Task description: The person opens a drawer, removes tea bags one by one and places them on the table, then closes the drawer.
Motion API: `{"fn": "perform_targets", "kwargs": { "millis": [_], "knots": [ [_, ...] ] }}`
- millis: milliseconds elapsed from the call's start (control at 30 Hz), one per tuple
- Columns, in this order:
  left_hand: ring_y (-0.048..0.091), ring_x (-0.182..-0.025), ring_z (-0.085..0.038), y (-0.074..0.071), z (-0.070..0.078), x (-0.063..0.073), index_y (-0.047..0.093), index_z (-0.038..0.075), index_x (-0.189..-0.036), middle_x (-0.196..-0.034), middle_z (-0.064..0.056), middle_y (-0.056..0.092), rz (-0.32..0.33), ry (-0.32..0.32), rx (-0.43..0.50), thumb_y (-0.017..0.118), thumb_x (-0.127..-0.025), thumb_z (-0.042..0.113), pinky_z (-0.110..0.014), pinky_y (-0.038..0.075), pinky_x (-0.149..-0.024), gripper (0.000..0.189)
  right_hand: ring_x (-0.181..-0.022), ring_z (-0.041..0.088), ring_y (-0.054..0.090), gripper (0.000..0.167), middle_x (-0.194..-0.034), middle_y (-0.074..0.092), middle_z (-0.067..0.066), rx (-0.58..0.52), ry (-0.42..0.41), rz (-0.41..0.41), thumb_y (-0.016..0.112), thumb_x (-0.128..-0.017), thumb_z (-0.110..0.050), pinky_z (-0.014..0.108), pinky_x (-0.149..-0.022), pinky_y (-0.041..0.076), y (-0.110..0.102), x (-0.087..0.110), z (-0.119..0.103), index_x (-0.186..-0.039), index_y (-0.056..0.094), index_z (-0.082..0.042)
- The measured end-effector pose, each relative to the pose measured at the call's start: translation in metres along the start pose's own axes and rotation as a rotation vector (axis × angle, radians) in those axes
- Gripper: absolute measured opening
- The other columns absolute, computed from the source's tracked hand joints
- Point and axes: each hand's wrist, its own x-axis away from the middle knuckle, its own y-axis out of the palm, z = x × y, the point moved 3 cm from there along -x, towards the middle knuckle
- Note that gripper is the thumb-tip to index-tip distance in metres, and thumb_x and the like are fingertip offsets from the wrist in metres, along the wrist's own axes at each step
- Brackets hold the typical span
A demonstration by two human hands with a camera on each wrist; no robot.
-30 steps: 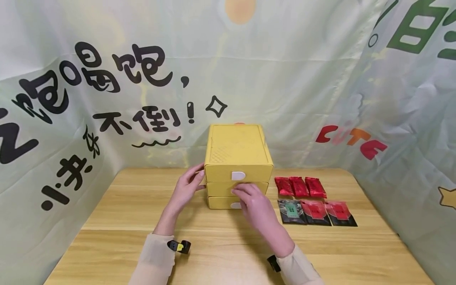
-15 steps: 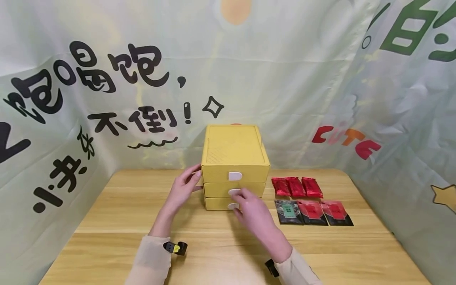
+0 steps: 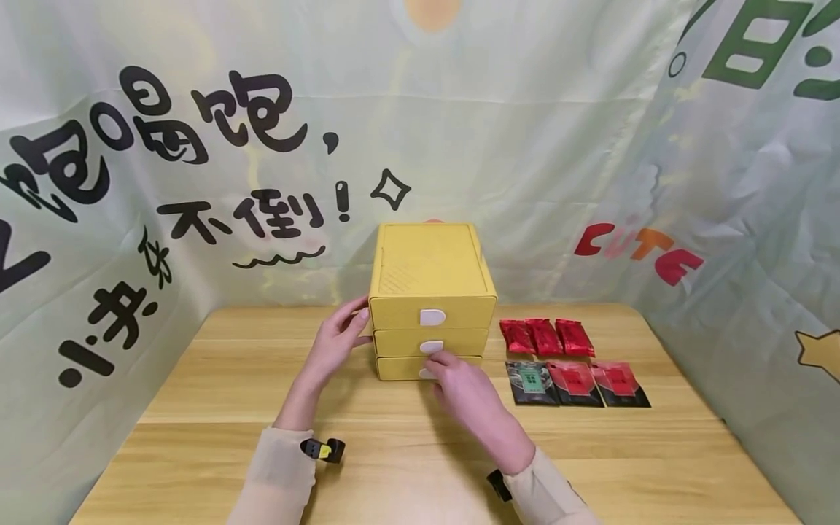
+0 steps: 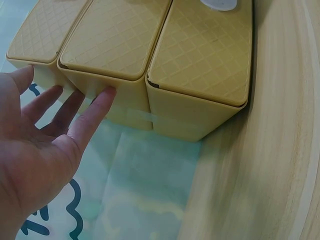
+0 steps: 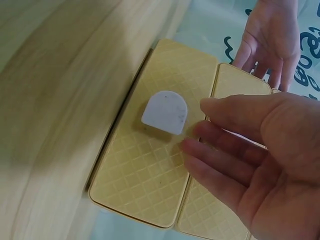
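A yellow three-drawer storage box [image 3: 429, 262] stands on the table, its drawers pushed in. Each drawer front carries a white tab handle. My left hand [image 3: 333, 343] is at the box's left side; in the left wrist view its straight fingertips [image 4: 107, 95] rest against the side wall. The right hand [image 3: 469, 390] is in front of the lower drawers. From the right wrist, the bottom drawer's handle [image 5: 166, 112] shows just beyond the thumb and fingers, which are spread and slightly bent, with a gap between them and the handle.
Right of the box lie several small packets in two rows: shiny red packets [image 3: 545, 337] behind, flat sachets [image 3: 575, 384] in front, one green and black, the others red and black. A printed cloth [image 3: 525, 146] hangs behind the wooden table [image 3: 387, 452].
My right hand has moved down from the middle drawer's handle to the bottom drawer's handle. The left hand stays at the box's side. The drawers have not moved.
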Motion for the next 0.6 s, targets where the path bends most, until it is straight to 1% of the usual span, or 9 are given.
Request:
{"fn": "perform_targets", "kwargs": {
  "millis": [167,433,533,600],
  "knots": [
    [0.052,-0.135,-0.038,-0.0005,-0.0002,-0.0007,0.048,0.001,-0.154,-0.155,-0.021,0.047,-0.002,0.004,0.002,0.054,-0.110,0.018,-0.041,0.064,-0.092,0.047,-0.089,0.027,0.075,0.036,-0.107,0.076,0.011,0.005,-0.017,-0.054,0.075,-0.076,0.013,0.038,-0.068,0.065,0.0026,-0.0001,0.0003,-0.108,0.079,-0.004],
    [0.052,-0.135,-0.039,-0.0003,0.0008,0.0000,0.048,0.000,-0.154,-0.155,-0.022,0.047,-0.007,-0.003,0.012,0.055,-0.110,0.017,-0.041,0.064,-0.093,0.047,-0.093,0.027,0.075,0.031,-0.109,0.076,0.011,0.051,-0.033,-0.100,0.072,-0.085,0.012,0.038,-0.074,0.067,0.0051,-0.0004,0.0005,-0.109,0.079,-0.005],
    [0.051,-0.136,-0.040,-0.0002,0.0002,0.0003,0.047,0.000,-0.154,-0.156,-0.022,0.046,-0.007,-0.009,0.018,0.054,-0.110,0.017,-0.041,0.064,-0.093,0.047,-0.091,0.026,0.075,0.032,-0.107,0.077,0.009,0.061,-0.039,-0.099,0.070,-0.083,0.014,0.037,-0.072,0.067,0.0053,-0.0004,0.0006,-0.105,0.080,-0.007],
    [0.051,-0.136,-0.040,0.0000,0.0004,0.0003,0.047,0.001,-0.154,-0.156,-0.021,0.046,-0.008,-0.008,0.018,0.055,-0.110,0.018,-0.041,0.064,-0.093,0.047,-0.087,0.025,0.075,0.032,-0.102,0.078,0.007,0.072,-0.046,-0.086,0.071,-0.080,0.015,0.036,-0.068,0.066,0.0044,-0.0007,0.0003,-0.099,0.081,-0.009]
  ]
}}
